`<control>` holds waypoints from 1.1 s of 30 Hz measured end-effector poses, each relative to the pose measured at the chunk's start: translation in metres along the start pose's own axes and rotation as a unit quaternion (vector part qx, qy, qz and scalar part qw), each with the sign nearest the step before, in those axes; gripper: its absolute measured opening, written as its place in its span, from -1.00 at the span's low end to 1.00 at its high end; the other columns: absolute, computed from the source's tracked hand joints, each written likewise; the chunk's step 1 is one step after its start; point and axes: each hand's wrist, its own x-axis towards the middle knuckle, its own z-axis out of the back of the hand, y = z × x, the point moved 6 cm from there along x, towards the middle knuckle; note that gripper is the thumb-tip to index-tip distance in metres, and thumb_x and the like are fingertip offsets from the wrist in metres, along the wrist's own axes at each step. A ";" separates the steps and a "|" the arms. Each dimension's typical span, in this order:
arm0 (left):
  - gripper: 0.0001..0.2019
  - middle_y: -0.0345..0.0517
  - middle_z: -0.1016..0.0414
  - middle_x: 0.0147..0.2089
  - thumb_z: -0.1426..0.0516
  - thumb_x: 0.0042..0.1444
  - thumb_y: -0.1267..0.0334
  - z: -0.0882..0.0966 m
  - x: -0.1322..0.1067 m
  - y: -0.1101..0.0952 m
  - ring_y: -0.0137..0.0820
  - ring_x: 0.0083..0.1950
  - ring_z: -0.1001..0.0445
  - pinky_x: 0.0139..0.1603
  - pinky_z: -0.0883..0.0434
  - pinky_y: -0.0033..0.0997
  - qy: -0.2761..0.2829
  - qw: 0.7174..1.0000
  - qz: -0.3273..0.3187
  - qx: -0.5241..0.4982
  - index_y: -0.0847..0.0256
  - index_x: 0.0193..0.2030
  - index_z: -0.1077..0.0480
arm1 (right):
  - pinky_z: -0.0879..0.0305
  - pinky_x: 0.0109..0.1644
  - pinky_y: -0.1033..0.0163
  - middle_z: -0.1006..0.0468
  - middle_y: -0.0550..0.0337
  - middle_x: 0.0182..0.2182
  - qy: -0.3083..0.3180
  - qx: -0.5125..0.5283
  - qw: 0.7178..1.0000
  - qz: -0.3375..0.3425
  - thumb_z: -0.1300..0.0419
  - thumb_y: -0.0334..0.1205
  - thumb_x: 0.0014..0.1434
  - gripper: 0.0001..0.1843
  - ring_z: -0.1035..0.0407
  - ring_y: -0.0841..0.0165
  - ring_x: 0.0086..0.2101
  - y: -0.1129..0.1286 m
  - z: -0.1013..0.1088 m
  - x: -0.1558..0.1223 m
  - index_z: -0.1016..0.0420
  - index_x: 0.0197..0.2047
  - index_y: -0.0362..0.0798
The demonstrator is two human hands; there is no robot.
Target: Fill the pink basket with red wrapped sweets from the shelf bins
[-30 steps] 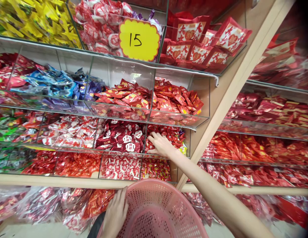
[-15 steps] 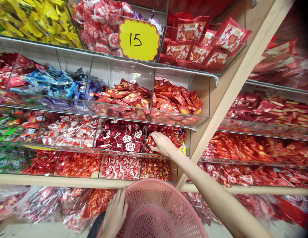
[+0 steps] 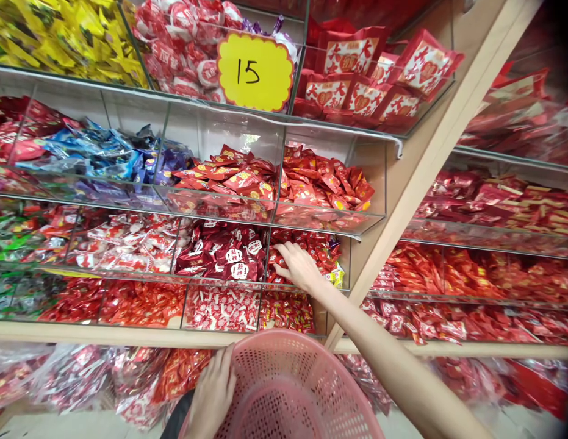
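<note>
My right hand (image 3: 298, 267) reaches into a clear bin of red-wrapped candies (image 3: 324, 242) at the right end of the second shelf from the bottom. Its thumb stands apart from the fingers, and red wrappers show in the gap. No candy is visibly held. A yellow-wrapped candy (image 3: 337, 275) lies beside the wrist. Below, my left hand (image 3: 213, 385) is closed over the left rim of a pink perforated plastic basket (image 3: 343, 372). The inside of the basket shows only its holed wall and bottom.
Dark red candies (image 3: 238, 255) fill the bin to the left. A clear shelf front (image 3: 311, 224) overhangs my right hand. A wooden upright (image 3: 416, 171) stands to the right. Above hangs a yellow price sign (image 3: 255, 72) marked 15. Bagged candies (image 3: 75, 375) lie under the bottom ledge.
My right hand has shifted very slightly up in the same bin, and more of the yellow candy shows beside the wrist. My left hand and the basket have stayed in place.
</note>
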 end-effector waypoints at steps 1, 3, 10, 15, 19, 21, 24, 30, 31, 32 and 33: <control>-0.56 0.02 -0.40 0.16 0.12 0.22 0.27 0.000 0.000 0.000 -0.28 0.12 -0.42 0.02 -0.40 -0.29 0.001 1.000 0.000 -0.002 0.25 0.22 -0.22 | -0.27 -0.05 0.08 -0.38 -0.05 -0.04 -0.002 0.004 1.000 -0.008 -0.03 -0.10 0.22 -0.51 -0.28 0.15 -0.07 0.001 0.000 -0.001 -0.15 0.18 -0.09; -0.56 0.03 -0.40 0.16 0.12 0.22 0.27 0.000 0.000 0.001 -0.28 0.10 -0.42 0.01 -0.40 -0.29 -0.001 1.000 0.002 -0.007 0.25 0.22 -0.22 | -0.25 -0.03 0.07 -0.36 -0.08 -0.01 -0.004 0.016 0.999 -0.028 -0.07 -0.09 0.21 -0.40 -0.28 0.14 -0.06 0.001 0.001 -0.003 -0.05 0.24 -0.11; -0.56 0.01 -0.41 0.15 0.11 0.22 0.26 -0.001 0.000 0.001 -0.29 0.08 -0.44 0.00 -0.40 -0.28 -0.008 1.000 0.005 -0.005 0.21 0.22 -0.23 | -0.20 -0.05 0.02 -0.36 -0.11 -0.05 0.008 -0.003 0.998 -0.061 -0.10 0.09 0.15 -0.31 -0.23 0.09 -0.07 -0.001 -0.002 -0.008 -0.09 0.23 -0.09; -0.56 0.00 -0.41 0.15 0.11 0.22 0.28 -0.001 -0.001 0.000 -0.30 0.09 -0.43 0.01 -0.40 -0.29 -0.014 1.000 0.000 0.003 0.22 0.23 -0.21 | -0.18 -0.08 0.02 -0.35 -0.15 -0.09 0.005 -0.057 0.997 -0.053 -0.05 0.22 0.12 -0.34 -0.21 0.07 -0.09 0.001 -0.002 -0.009 -0.27 0.10 -0.12; -0.56 0.01 -0.41 0.15 0.11 0.22 0.29 -0.002 -0.001 0.000 -0.29 0.09 -0.43 0.02 -0.40 -0.28 -0.009 1.000 -0.003 0.015 0.24 0.22 -0.22 | -0.23 -0.11 0.04 -0.37 -0.13 -0.10 0.032 -0.060 0.996 -0.051 -0.06 0.16 0.15 -0.42 -0.23 0.08 -0.09 0.000 -0.002 -0.009 -0.30 0.06 -0.10; -0.56 0.01 -0.41 0.16 0.12 0.22 0.29 -0.003 -0.001 0.000 -0.27 0.10 -0.43 0.02 -0.40 -0.27 -0.007 1.000 -0.005 0.020 0.25 0.22 -0.22 | -0.25 -0.11 0.05 -0.38 -0.12 -0.10 0.043 -0.053 0.997 -0.047 -0.08 0.11 0.16 -0.44 -0.23 0.08 -0.08 -0.001 -0.002 -0.009 -0.27 0.09 -0.10; -0.57 0.02 -0.41 0.16 0.11 0.22 0.29 -0.003 -0.001 0.001 -0.27 0.10 -0.43 0.01 -0.40 -0.28 -0.012 1.000 -0.007 0.017 0.25 0.22 -0.22 | -0.25 -0.08 0.05 -0.38 -0.09 -0.10 0.053 -0.042 0.997 -0.029 -0.12 0.01 0.15 -0.47 -0.22 0.08 -0.06 -0.003 -0.003 -0.010 -0.26 0.11 -0.12; -0.57 0.01 -0.41 0.16 0.11 0.23 0.29 -0.004 -0.002 0.002 -0.30 0.11 -0.42 0.02 -0.39 -0.32 -0.019 1.000 -0.012 0.010 0.25 0.23 -0.20 | -0.25 -0.11 0.10 -0.40 -0.06 -0.14 0.027 -0.056 0.998 -0.028 -0.15 -0.15 0.13 -0.62 -0.26 0.13 -0.12 -0.002 -0.002 -0.011 -0.31 0.00 -0.12; -0.57 0.00 -0.41 0.15 0.11 0.23 0.29 -0.004 -0.002 0.002 -0.30 0.10 -0.42 0.01 -0.39 -0.31 -0.020 1.000 -0.012 0.010 0.25 0.23 -0.20 | -0.25 -0.12 0.11 -0.40 -0.05 -0.15 0.022 -0.056 0.998 -0.030 -0.16 -0.16 0.12 -0.64 -0.26 0.14 -0.13 -0.002 -0.002 -0.010 -0.31 -0.03 -0.11; -0.57 0.00 -0.41 0.15 0.11 0.23 0.29 -0.004 -0.002 0.003 -0.30 0.10 -0.42 0.02 -0.39 -0.31 -0.021 1.000 -0.012 0.011 0.24 0.23 -0.20 | -0.25 -0.14 0.12 -0.40 -0.03 -0.15 0.018 -0.054 0.998 -0.031 -0.16 -0.17 0.12 -0.66 -0.27 0.15 -0.14 -0.001 -0.002 -0.010 -0.32 -0.04 -0.11; -0.57 -0.01 -0.41 0.15 0.11 0.23 0.29 -0.004 -0.002 0.003 -0.30 0.10 -0.42 0.02 -0.39 -0.31 -0.022 1.000 -0.012 0.012 0.24 0.22 -0.21 | -0.25 -0.15 0.14 -0.40 -0.03 -0.15 0.014 -0.050 0.998 -0.031 -0.17 -0.19 0.12 -0.68 -0.27 0.16 -0.15 -0.001 -0.002 -0.009 -0.32 -0.06 -0.10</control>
